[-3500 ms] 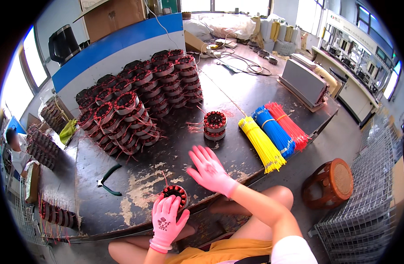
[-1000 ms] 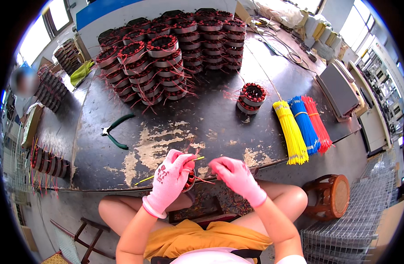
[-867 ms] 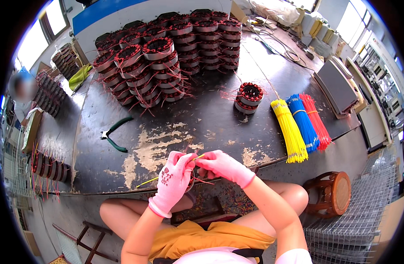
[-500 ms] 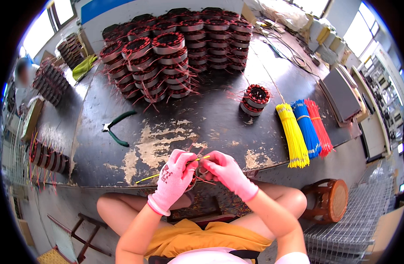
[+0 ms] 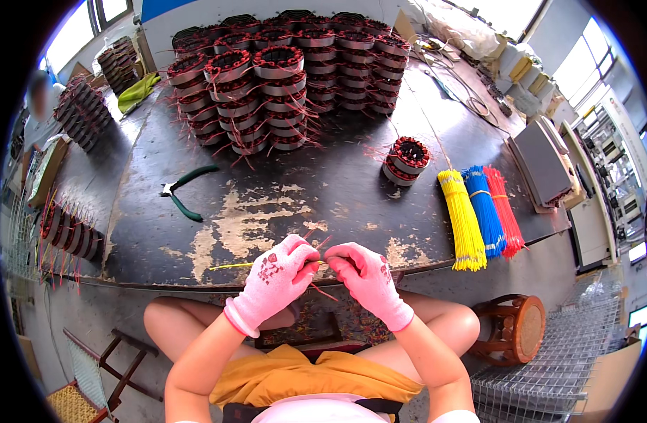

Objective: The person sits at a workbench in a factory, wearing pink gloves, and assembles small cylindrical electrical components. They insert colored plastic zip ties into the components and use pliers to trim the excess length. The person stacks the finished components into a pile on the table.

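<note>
Both hands wear pink gloves and meet at the table's near edge. My left hand (image 5: 279,276) is closed on a thin yellow wire (image 5: 230,266), whose long end sticks out to the left over the tabletop. Its other end shows between my two hands. My right hand (image 5: 365,280) pinches close to that end, fingertips bent together; exactly how the wires join there is too small to tell. Thin red wires (image 5: 325,292) poke out below and above the fingers. What these red wires come from is hidden behind my hands.
Green-handled cutters (image 5: 184,189) lie open at the left. Stacked wire-wound stators (image 5: 277,84) fill the back, and a short stator stack (image 5: 406,161) stands right of centre. Yellow (image 5: 462,218), blue (image 5: 485,211) and red wire bundles (image 5: 504,211) lie at the right. A wooden stool (image 5: 510,330) is below.
My hands have drawn slightly lower and closer together around the yellow wire's end. The stator that showed under my left hand is now out of sight. The view has shifted slightly.
</note>
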### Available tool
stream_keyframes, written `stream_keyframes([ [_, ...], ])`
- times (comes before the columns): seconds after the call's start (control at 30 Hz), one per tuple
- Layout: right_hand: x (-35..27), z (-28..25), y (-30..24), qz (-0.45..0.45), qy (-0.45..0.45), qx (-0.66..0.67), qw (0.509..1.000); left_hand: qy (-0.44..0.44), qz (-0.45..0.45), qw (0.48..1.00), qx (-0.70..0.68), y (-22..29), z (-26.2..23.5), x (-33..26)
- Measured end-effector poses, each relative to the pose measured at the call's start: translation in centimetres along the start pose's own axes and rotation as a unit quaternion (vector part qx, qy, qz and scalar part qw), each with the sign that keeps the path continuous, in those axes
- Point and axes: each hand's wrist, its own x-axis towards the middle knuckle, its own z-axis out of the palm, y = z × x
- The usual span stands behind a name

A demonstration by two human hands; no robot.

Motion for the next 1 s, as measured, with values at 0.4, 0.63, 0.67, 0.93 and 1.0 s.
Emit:
stream_keyframes([
  [0.4,1.4,-1.1,-0.6,-0.019,-0.054,-0.02,0.998,0.025,0.015,1.0,-0.003,-0.9,1.5,-0.4],
  [0.63,2.8,-1.2,0.8,0.2,-0.123,0.136,0.962,0.026,0.058,0.997,0.052,-1.0,1.7,-0.4],
  [0.67,2.9,-1.0,1.4,0.227,-0.121,0.186,0.948,0.025,0.06,0.996,0.057,-1.0,1.6,-0.3],
  [0.93,0.5,-1.6,0.0,-0.124,-0.055,-0.229,0.964,0.023,0.025,0.998,0.052,-1.0,1.3,-0.6],
  [1.0,0.8,-1.0,1.3,-0.29,-0.011,-0.375,0.88,0.021,0.03,0.998,0.052,-0.9,1.4,-0.4],
])
